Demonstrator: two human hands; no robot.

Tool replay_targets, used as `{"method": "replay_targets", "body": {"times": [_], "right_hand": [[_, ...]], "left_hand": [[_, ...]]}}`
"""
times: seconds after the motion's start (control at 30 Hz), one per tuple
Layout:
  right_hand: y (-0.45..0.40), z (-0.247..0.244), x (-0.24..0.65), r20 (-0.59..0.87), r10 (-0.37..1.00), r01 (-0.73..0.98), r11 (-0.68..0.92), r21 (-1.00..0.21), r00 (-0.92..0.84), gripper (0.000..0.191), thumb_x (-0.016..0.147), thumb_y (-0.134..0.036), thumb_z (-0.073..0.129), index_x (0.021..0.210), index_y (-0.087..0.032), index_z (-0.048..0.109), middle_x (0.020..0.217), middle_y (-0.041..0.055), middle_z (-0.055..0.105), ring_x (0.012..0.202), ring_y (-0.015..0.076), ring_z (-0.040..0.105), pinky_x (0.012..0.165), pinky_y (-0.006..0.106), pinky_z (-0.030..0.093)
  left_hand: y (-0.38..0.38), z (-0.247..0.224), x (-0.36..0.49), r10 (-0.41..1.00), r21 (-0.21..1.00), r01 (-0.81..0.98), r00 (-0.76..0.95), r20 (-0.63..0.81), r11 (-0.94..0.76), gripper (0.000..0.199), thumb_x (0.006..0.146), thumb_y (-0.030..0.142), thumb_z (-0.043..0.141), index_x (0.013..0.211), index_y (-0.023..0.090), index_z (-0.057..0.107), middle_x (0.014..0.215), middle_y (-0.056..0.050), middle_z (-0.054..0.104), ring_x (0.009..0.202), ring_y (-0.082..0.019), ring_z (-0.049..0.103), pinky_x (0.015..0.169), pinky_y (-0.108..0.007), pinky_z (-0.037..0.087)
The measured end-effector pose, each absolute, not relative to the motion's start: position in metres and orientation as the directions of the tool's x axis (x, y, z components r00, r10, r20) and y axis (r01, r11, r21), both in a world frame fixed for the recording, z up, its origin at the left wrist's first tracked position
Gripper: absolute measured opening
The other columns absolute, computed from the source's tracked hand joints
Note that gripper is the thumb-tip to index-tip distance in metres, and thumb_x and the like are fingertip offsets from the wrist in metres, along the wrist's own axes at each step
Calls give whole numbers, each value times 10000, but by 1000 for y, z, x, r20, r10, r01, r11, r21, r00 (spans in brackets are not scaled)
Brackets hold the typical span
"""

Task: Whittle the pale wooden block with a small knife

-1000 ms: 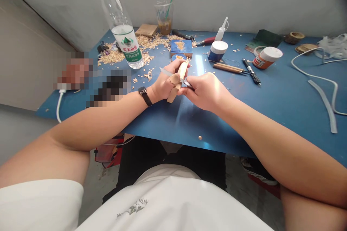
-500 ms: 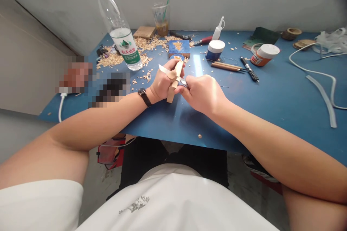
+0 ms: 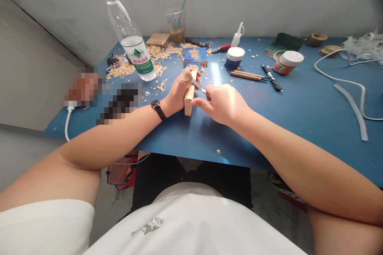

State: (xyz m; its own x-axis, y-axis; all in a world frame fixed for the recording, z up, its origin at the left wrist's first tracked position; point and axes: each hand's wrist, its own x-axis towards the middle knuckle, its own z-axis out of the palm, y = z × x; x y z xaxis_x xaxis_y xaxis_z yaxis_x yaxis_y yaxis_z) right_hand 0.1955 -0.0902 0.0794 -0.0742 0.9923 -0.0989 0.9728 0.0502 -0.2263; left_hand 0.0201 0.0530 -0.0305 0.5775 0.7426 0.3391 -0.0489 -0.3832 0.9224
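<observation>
My left hand [image 3: 176, 92], with a dark watch on its wrist, is wrapped round a pale wooden block [image 3: 188, 103] over the blue table. The block tilts, its lower end sticking out towards me. A carving knife [image 3: 196, 83] is in my right hand [image 3: 226, 103], its fingers curled over the handle, which is mostly hidden. The metal blade lies across the upper part of the block, by my left thumb, which has a tan covering [image 3: 186, 76]. My right thumb points out towards the block's near side.
A water bottle [image 3: 138, 59] stands at the left amid wood shavings [image 3: 119, 67]. Behind my hands are a blue carved block [image 3: 196, 53] and a plastic cup [image 3: 176, 28]. Paint jars [image 3: 234, 59], wooden-handled tools [image 3: 247, 75], a black pen [image 3: 271, 77] and a white cable [image 3: 338, 75] lie right.
The knife blade has moved up along the block, and its tip sticks out less on the left. My right thumb has come away from the block. The view has shifted slightly.
</observation>
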Motion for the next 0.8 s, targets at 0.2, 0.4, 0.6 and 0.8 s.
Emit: {"method": "replay_targets", "body": {"times": [0.2, 0.4, 0.6, 0.8], "right_hand": [[-88, 70, 211, -9, 948, 912, 303, -279, -318, 431, 1317, -566, 601, 1260, -178, 778, 971, 119, 763, 840, 287, 692, 760, 375, 405], [-90, 71, 219, 41, 922, 883, 381, -274, -385, 346, 1279, -520, 630, 1110, -237, 735, 915, 76, 708, 780, 246, 593, 737, 377, 362], [-94, 95, 209, -148, 943, 945, 272, -179, -299, 365, 1275, -526, 719, 1073, -226, 769, 797, 22, 620, 744, 231, 556, 748, 377, 386], [-97, 98, 209, -145, 947, 953, 267, -140, -287, 526, 1329, -628, 615, 1194, -182, 859, 897, 80, 734, 815, 259, 668, 754, 380, 396]], "left_hand": [[45, -23, 23, 639, 930, -145, 689, 341, -339, 1136, 839, 1247, 706, 1456, 294, 718, 1054, -45, 659, 936, -269, 654, 939, -485, 606], [50, -32, 23, 616, 920, -155, 701, 359, -359, 1302, 749, 1285, 737, 1574, 277, 754, 1091, -75, 747, 1034, -319, 726, 1016, -510, 617], [38, -23, 20, 590, 916, -204, 712, 380, -344, 1228, 828, 1207, 796, 1584, 241, 773, 1198, -120, 822, 1127, -343, 785, 1073, -536, 656], [41, -35, 22, 588, 917, -284, 704, 398, -280, 1224, 858, 1187, 813, 1673, 279, 721, 1273, -117, 811, 1128, -318, 803, 1037, -520, 701]]}}
